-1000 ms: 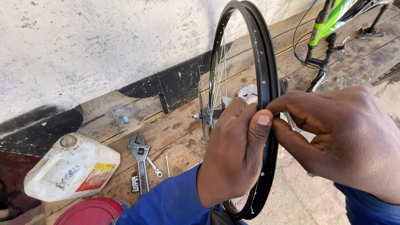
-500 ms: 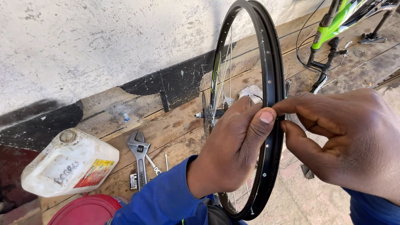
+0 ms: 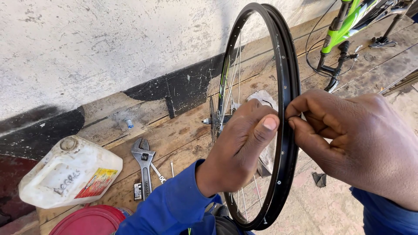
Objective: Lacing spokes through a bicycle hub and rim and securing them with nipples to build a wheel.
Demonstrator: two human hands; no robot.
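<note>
Shifted slightly up the black wheel rim [image 3: 285, 87] since a second ago, left hand [image 3: 241, 143] and right hand [image 3: 348, 139], fingers [image 3: 300, 109] pinched shut on rim edge, wheel upright beside adjustable wrench [image 3: 145, 167].

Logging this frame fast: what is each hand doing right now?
Left hand: closed, gripping the black wheel rim, thumb pressed to its edge.
Right hand: fingertips pinched at the rim's edge; whether they hold anything small cannot be told.
</note>
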